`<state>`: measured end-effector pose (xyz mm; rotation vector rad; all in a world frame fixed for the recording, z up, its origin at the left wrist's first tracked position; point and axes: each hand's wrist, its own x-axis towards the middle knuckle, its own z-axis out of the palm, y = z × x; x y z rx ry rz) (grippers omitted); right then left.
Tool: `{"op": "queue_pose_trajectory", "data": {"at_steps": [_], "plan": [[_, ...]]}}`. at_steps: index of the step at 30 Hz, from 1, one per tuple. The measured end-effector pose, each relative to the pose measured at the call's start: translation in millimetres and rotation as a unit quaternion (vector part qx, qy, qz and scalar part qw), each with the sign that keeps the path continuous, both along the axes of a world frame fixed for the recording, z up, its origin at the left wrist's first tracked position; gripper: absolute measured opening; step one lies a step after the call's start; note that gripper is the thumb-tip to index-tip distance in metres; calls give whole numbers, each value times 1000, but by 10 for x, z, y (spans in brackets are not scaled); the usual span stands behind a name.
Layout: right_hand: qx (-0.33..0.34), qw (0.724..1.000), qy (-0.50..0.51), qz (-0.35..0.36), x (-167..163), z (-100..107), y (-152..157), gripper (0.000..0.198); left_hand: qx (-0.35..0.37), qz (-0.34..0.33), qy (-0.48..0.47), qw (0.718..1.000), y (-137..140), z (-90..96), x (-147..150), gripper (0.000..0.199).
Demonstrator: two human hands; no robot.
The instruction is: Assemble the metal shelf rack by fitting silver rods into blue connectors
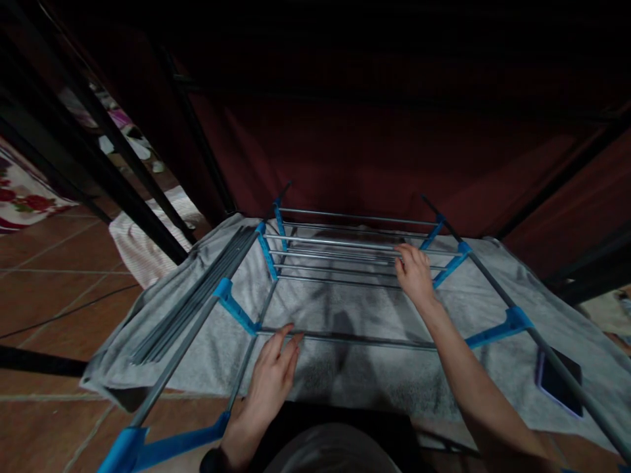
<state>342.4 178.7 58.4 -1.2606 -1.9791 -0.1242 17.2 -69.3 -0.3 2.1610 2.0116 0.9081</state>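
Head view: we look down on a rack [340, 244] of grey rods and blue brackets [236, 310], set over a grey cloth [325, 309]. Its rods run crosswise, from the cloth's left part to its right, while the long poles [493, 284] on its 2 sides run from the cloth's near edge toward its far edge. So the rack lies straight ahead of us, spanning much of the cloth.

Our left hand [273, 364] is by the cloth's near edge, left of its middle, at the near rod [355, 339]. Its fingers are loosely spread and slightly bent, with nothing visibly held; whether the fingertips touch the rod we cannot tell. Our right hand [415, 272] sits deeper over the cloth, right of its middle, at a farther rod [300, 240]. Its fingers bend over that rod with the thumb below; it seems to touch, but we cannot tell whether it grips. Of our 2 hands, the right is nearer the rods toward the cloth's far edge.

Loose rods [194, 295] lie bundled on the cloth's left part, slanting away from us; a phone [553, 380] lies on its right part, partly hidden by a pole.
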Motion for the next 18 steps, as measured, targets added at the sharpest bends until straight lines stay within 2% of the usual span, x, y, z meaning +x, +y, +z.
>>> {"op": "queue_pose_trajectory", "data": {"at_steps": [9, 14, 18], "plan": [[17, 998, -55, -19, -137, -13, 92, 42, -49, -22, 6, 999, -187, -259, 45, 39], [46, 996, -71, -25, -100, -43, 34, 45, -68, -36, 30, 997, -458, -580, 13, 44], [50, 998, -36, -25, -45, -222, -102, 46, -137, -23, -35, 990, -812, -891, -166, 38]]}}
